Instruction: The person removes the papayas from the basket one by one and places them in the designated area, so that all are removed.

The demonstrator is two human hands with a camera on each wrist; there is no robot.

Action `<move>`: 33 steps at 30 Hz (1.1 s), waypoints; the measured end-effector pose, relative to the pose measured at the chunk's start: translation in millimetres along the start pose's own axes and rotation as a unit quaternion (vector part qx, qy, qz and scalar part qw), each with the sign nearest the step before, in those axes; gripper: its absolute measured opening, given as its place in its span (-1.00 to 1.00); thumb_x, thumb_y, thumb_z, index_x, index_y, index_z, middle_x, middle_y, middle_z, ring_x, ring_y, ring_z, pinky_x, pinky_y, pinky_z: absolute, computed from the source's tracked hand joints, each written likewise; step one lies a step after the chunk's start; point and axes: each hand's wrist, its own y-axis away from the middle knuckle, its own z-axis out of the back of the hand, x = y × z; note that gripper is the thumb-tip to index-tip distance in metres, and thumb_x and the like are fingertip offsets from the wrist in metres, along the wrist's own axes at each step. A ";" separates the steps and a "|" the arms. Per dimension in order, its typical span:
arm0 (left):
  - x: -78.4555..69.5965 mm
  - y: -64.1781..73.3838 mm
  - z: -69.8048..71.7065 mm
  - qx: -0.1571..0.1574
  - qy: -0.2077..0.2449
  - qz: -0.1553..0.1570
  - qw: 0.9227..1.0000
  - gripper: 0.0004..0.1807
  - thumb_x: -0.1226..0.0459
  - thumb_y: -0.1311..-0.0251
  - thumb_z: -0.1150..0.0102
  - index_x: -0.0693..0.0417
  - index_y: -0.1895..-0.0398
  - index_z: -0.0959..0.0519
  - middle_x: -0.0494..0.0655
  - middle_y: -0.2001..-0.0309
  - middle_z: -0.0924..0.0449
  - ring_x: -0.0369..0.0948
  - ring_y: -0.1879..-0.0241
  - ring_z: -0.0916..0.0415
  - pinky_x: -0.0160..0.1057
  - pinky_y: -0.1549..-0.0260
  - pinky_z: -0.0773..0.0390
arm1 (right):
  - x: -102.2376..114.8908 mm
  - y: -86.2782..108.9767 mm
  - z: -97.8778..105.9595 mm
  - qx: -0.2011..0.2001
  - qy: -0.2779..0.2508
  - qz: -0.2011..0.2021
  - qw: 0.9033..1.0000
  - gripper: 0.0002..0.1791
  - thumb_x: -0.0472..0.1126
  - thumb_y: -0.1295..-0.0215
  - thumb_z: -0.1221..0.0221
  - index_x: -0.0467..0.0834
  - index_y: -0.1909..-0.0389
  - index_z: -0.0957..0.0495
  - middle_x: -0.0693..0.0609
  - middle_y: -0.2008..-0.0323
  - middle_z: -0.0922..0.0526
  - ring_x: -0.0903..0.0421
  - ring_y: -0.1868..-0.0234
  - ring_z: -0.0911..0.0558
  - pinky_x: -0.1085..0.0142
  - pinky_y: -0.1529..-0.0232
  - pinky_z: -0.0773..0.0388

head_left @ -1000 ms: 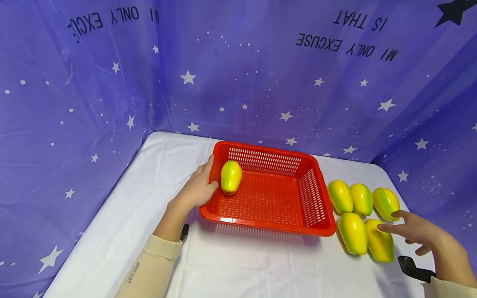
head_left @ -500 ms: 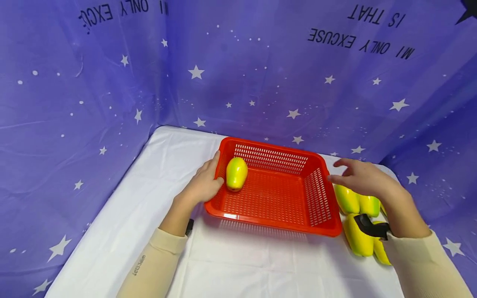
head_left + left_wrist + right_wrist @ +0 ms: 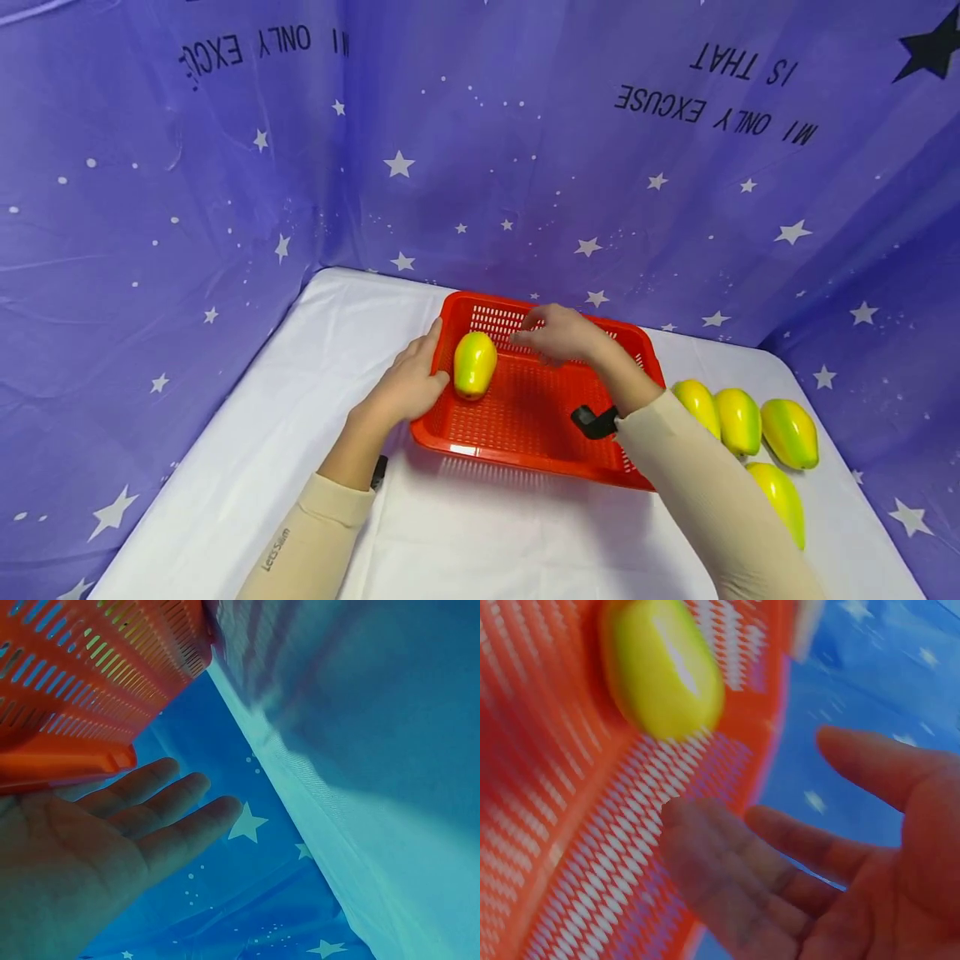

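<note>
A red plastic basket with slotted walls stands on the white-covered table. One yellow-green mango lies inside at its left end. My left hand rests at the basket's left rim, thumb over the edge. In the left wrist view its fingers extend straight below the rim. My right hand hovers over the basket's back part, right of the mango, holding nothing. The right wrist view shows its fingers relaxed and apart, with the mango beyond the fingertips.
Several more mangoes lie on the table to the right of the basket, partly hidden by my right sleeve. A purple star-printed cloth hangs close behind the table and along both sides.
My right hand has swung left from the loose mangoes, past the basket's right rim, to over its inside. The left hand stays at the left rim. The view has shifted slightly.
</note>
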 end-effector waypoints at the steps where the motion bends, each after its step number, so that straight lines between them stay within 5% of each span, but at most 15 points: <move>1: -0.1 0.0 -0.9 0.002 -0.001 -0.002 1.000 -0.07 0.18 -0.42 0.02 -0.19 -0.72 0.29 0.18 -0.64 -0.01 0.18 -0.61 -0.01 0.26 -0.55 -0.06 | 1.7 -4.5 -7.7 0.008 -0.020 -0.012 1.000 -0.48 0.06 -0.41 -0.25 -0.24 -0.18 -0.55 -0.18 0.24 -0.63 -0.05 0.37 -0.70 0.13 0.23 -0.75; 11: -3.9 -6.7 -11.7 0.004 0.003 -0.003 1.000 -0.08 0.16 -0.43 0.03 -0.23 -0.72 0.28 0.17 -0.63 -0.04 0.17 -0.60 -0.03 0.25 -0.54 -0.08 | -3.2 -32.4 -54.6 0.007 -0.053 -0.052 0.997 -0.24 0.12 -0.42 -0.21 -0.29 -0.44 -0.35 -0.24 -0.24 -0.56 -0.07 0.20 -0.71 0.14 0.20 -0.75; 16: -2.8 -1.5 -9.3 0.014 0.000 0.011 1.000 -0.07 0.16 -0.44 0.04 -0.25 -0.71 0.31 0.18 -0.64 0.03 0.19 -0.62 0.02 0.28 -0.53 -0.06 | -6.2 -40.8 -65.8 0.005 -0.063 -0.036 0.997 -0.22 0.14 -0.42 -0.18 -0.32 -0.44 -0.36 -0.24 -0.31 -0.55 -0.14 -0.10 -0.65 0.02 -0.11 -0.67; 20: -1.2 2.9 -4.9 0.012 -0.002 0.020 1.000 -0.07 0.17 -0.44 0.04 -0.24 -0.71 0.32 0.18 -0.65 0.05 0.20 -0.62 0.04 0.31 -0.53 -0.05 | -2.3 -49.4 -73.8 -0.008 -0.059 -0.017 0.998 -0.25 0.14 -0.39 -0.20 -0.33 -0.38 -0.42 -0.23 -0.23 -0.61 -0.15 -0.18 -0.60 -0.01 -0.24 -0.58; 25: -1.1 2.6 -4.7 0.016 0.000 0.020 1.000 -0.07 0.17 -0.45 0.04 -0.25 -0.71 0.33 0.17 -0.66 0.07 0.19 -0.62 0.05 0.30 -0.53 -0.05 | 0.0 -54.7 -80.2 -0.026 -0.051 -0.022 0.998 -0.31 0.14 -0.33 -0.27 -0.32 -0.23 -0.49 -0.18 0.00 -0.67 -0.04 0.07 -0.62 0.15 0.05 -0.65; 33: -3.0 1.0 -2.6 0.014 0.000 0.019 1.000 -0.06 0.17 -0.45 0.04 -0.28 -0.71 0.35 0.15 -0.66 0.08 0.18 -0.63 0.06 0.30 -0.53 -0.05 | -0.8 -52.5 -73.6 -0.006 -0.061 -0.024 0.998 -0.36 0.11 -0.29 -0.35 -0.31 -0.15 -0.49 -0.15 0.10 -0.64 -0.01 0.17 -0.65 0.23 0.22 -0.70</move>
